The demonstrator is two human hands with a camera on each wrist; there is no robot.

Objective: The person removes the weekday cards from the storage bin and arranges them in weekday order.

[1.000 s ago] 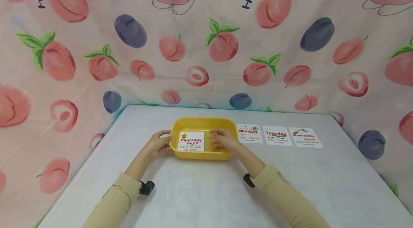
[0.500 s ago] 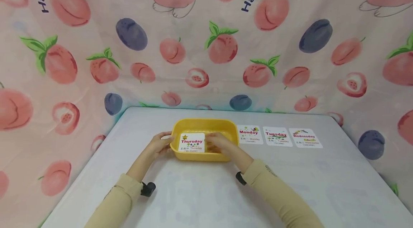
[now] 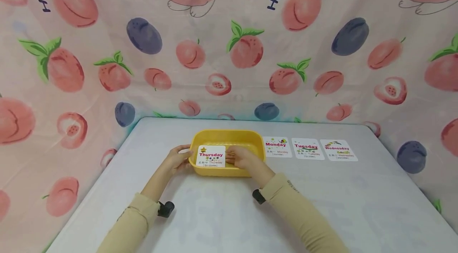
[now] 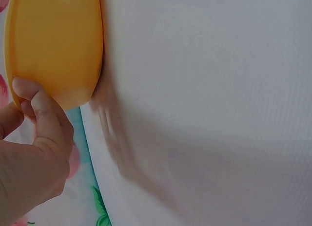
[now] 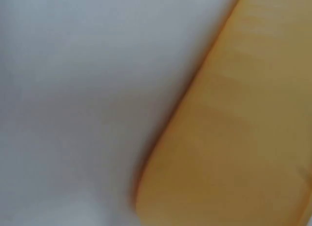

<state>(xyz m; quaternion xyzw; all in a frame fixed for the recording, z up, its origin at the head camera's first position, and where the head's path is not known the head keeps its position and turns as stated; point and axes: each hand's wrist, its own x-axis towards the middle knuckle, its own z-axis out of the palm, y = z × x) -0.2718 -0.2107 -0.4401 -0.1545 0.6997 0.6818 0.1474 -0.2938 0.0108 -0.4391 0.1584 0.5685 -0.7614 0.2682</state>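
Note:
A yellow plastic tray (image 3: 247,171) sits on the white table. My left hand (image 3: 176,160) pinches the tray's left rim; in the left wrist view its thumb lies on the outer wall. Inside the tray, at its left, is a white card printed "Thursday" (image 3: 211,156), facing up. My right hand (image 3: 244,159) reaches into the tray over the right side, fingertips right at the card's right edge. Its thumb is hidden, and I cannot tell whether it grips the card. The right wrist view shows only the tray's outer wall (image 5: 229,148), with no hand.
Three white cards lie in a row right of the tray: "Monday" (image 3: 277,147), "Tuesday" (image 3: 308,149) and "Wednesday" (image 3: 338,150). A pink fruit-print cloth (image 3: 229,102) hangs behind the white table (image 3: 222,217).
My right hand has moved left within the tray, up to the right edge of the "Thursday" card. The left hand keeps its hold on the rim.

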